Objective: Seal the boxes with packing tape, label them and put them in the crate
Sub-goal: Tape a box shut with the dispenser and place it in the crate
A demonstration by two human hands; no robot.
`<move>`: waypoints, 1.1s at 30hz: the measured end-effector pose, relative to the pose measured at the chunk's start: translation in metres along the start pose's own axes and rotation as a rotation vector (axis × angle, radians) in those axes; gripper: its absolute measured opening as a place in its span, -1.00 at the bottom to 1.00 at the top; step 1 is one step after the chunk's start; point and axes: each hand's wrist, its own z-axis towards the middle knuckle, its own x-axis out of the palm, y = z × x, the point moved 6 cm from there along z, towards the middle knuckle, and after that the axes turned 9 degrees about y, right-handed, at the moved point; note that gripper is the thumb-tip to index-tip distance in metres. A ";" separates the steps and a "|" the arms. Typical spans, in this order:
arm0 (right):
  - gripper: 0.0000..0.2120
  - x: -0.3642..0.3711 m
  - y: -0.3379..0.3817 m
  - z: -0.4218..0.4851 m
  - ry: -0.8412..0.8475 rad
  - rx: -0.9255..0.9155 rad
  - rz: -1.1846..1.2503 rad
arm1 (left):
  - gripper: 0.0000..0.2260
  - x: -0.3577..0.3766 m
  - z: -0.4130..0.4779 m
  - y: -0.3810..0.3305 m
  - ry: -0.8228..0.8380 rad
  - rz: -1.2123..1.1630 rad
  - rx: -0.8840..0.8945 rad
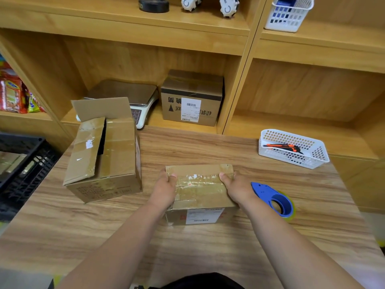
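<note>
Grip is two-handed: left hand [166,184] and right hand [235,188] clasp opposite ends of the taped, labelled small box [200,192] at mid-worktop [187,147], thumbs on its tape, apparently readying a lift toward the black crate [20,163] at far left.

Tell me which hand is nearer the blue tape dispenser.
Right. The right hand grips the small box at its right end, close beside the tape dispenser. The left hand grips the box's left end, with the whole box between it and the dispenser.

table [187,247] | small box [200,190] | open box [116,155] | tape dispenser [275,199] | white basket [318,153]
</note>
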 end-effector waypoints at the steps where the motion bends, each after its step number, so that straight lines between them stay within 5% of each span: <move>1: -0.39 -0.001 0.000 0.000 -0.002 0.000 -0.029 | -0.51 0.001 0.000 0.000 -0.008 0.001 0.009; 8: -0.43 -0.012 0.015 -0.024 -0.171 -0.018 -0.238 | -0.54 0.001 -0.005 -0.005 -0.032 0.027 -0.006; 12: 0.01 0.004 0.039 -0.047 -0.210 -0.137 -0.532 | -0.39 -0.002 -0.007 -0.002 -0.022 0.123 -0.029; 16: 0.19 0.024 0.042 -0.046 -0.161 -0.122 -0.616 | -0.17 -0.003 -0.012 0.008 -0.068 0.157 -0.006; 23: -0.07 0.013 0.030 -0.042 -0.173 -0.144 -0.578 | -0.28 0.003 -0.011 0.026 0.023 0.059 -0.193; 28: -0.17 -0.005 -0.004 -0.031 -0.116 -0.019 -0.210 | -0.32 0.005 -0.009 0.028 0.033 0.047 -0.183; 33: -0.50 0.000 -0.013 -0.029 -0.128 -0.011 -0.032 | -0.40 0.008 -0.015 0.025 0.006 0.037 -0.140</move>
